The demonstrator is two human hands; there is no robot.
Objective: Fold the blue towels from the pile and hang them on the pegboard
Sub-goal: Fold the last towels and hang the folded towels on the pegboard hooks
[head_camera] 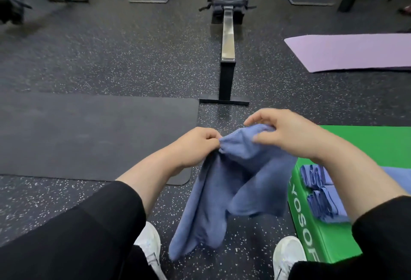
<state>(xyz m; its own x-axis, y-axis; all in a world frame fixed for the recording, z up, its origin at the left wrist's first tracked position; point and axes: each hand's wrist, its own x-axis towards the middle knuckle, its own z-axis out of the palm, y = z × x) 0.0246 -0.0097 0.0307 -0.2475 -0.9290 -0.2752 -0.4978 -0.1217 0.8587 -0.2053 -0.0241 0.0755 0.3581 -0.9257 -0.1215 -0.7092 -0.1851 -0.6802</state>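
Blue towel hangs above the speckled floor, its top edge pinched by the left hand and right hand. More blue towels lie on the green box, near its left edge.

Towel between hands; folded towels on box, right.

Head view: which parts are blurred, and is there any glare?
Head view: motion blur smears the dark equipment at top left; the blue towel and both hands are fairly sharp; glare shines on the rowing machine's metal rail; wide-angle bending curves the edges.
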